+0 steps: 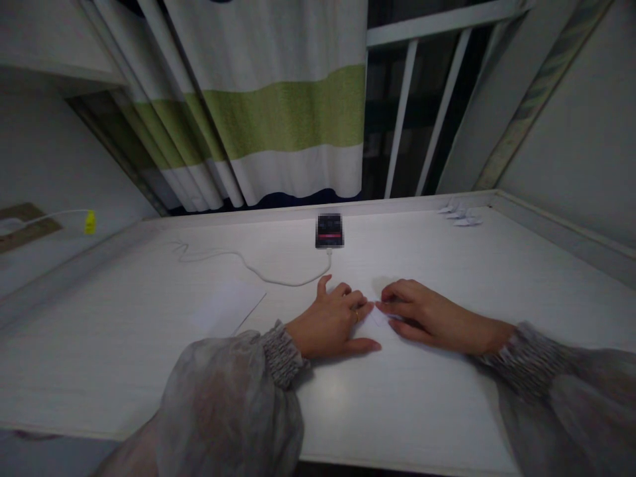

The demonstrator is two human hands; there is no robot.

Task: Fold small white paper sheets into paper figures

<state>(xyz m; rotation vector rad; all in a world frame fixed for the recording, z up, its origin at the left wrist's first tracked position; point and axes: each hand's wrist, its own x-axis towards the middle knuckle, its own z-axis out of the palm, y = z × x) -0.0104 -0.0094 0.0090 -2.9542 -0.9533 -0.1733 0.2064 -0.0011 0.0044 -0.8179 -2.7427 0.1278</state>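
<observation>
A small piece of white paper (378, 317) lies flat on the white desk between my hands, hard to tell from the surface. My left hand (335, 321) rests at its left side, with a ring on one finger. Its index fingertip touches the top of the paper, the thumb is stretched apart below, and the little finger is raised. From the right, my right hand (427, 315) meets the paper's upper edge with its fingertips. Its thumb lies apart, lower down near the paper's right side. Part of the paper is hidden by the fingers.
A dark phone-like device (329, 230), its screen blurred, lies behind my hands with a white cable (278, 283) running left. A white sheet (226, 308) lies at left. Several small folded white papers (460, 213) sit at the back right. Curtains (283, 112) hang behind the desk.
</observation>
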